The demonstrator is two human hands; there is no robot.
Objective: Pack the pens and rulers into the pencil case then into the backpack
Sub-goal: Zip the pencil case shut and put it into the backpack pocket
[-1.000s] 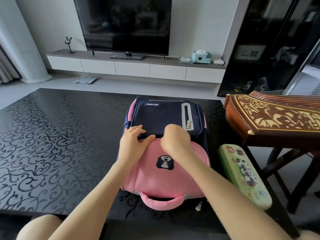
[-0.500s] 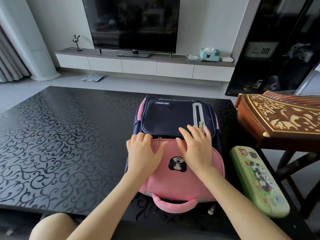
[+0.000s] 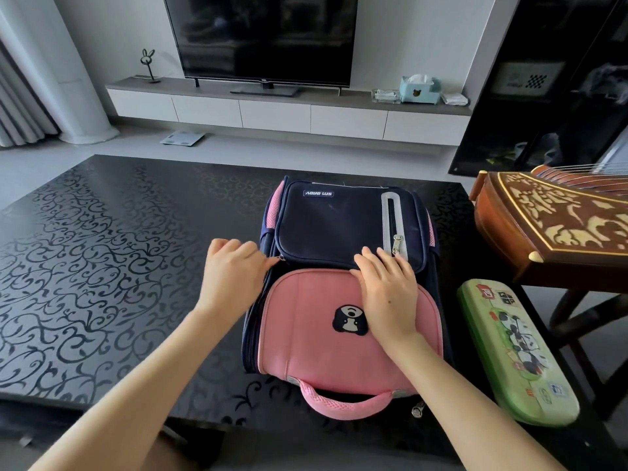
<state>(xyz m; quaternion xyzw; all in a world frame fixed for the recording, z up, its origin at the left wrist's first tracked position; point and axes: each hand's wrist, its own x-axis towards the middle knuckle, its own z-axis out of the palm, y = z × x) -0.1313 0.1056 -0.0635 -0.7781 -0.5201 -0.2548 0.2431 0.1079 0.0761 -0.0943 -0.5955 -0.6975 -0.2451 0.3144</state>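
**Soft backpack vs. one long stiff pencil case**

Closest to me was the pink handle (image 3: 346, 402) of the backpack (image 3: 306, 334), which lay flat on the black table (image 3: 102, 266) with its top end pointing my way. My right hand (image 3: 387, 294) was spread flat across the seam where the pink flap meets the navy pocket. Its fingers were straight, just pressing down and gripping nothing. My left hand (image 3: 234, 273) was curled at the bag's left edge with its fingertips on the little zip pull (image 3: 281, 258). It looked like a pinch, though my fingers hid most of the pull.

The pencil case (image 3: 516, 351) lay closed on the table just right of the bag, not touching it and close to the table's edge. No pens or rulers were in sight, so I couldn't tell whether they were inside.

The case looked like a moulded shell to me: stiff, light, a bit smooth, not something that squashes. I figured the best hold was across its narrow middle, thumb on one long side and fingers on the other, then feed it in end-first. The bag was soft fabric and would probably bunch under the zip, so a flat hand on it made sense. The opening would have to gape wide for something that long.

Farther off, a carved wooden zither (image 3: 557, 226) stood to the right of the table, and the TV (image 3: 265, 39) was on the far wall.
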